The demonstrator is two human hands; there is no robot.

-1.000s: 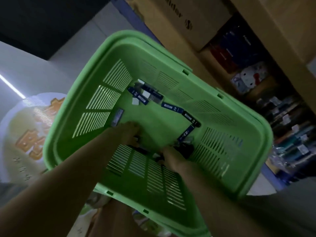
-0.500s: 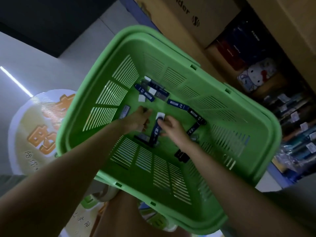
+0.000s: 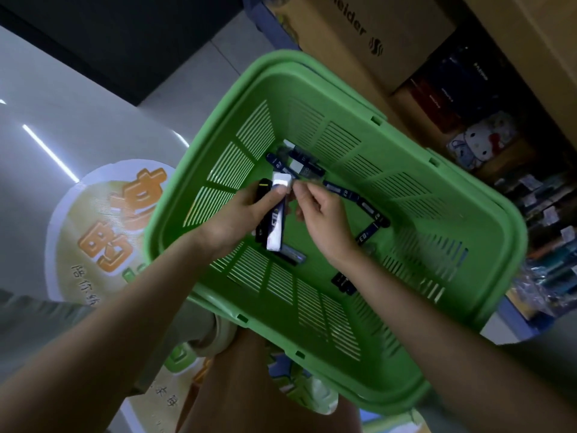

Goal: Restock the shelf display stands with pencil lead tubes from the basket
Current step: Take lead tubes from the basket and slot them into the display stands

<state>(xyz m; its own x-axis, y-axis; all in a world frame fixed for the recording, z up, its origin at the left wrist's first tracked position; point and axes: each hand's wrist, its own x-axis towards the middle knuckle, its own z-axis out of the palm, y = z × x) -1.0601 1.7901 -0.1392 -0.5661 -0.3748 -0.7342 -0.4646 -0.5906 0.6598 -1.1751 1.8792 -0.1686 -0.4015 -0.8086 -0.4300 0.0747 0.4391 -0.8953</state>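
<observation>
A green slotted basket point(image 3: 468, 307) rests on my lap below me. Several dark blue pencil lead tubes point(image 3: 340, 190) lie scattered on its floor, most toward the far corner. My left hand point(image 3: 240, 217) grips a small bundle of tubes point(image 3: 276, 223), thumb pressed near their white tops. My right hand point(image 3: 321, 220) is just right of the bundle, its fingertips pinching at the bundle's top end. A black tube point(image 3: 343, 282) lies near my right forearm.
Cardboard boxes point(image 3: 359, 35) and a shelf with stationery point(image 3: 468, 98) stand at the right, behind the basket. A round yellow floor sticker point(image 3: 103, 232) lies at the left on the pale floor. My shoe point(image 3: 218, 335) shows under the basket's near rim.
Both hands lifted from the basket floor and came together. The left hand now holds a bundle of tubes upright, and the right hand has moved up to its top end.
</observation>
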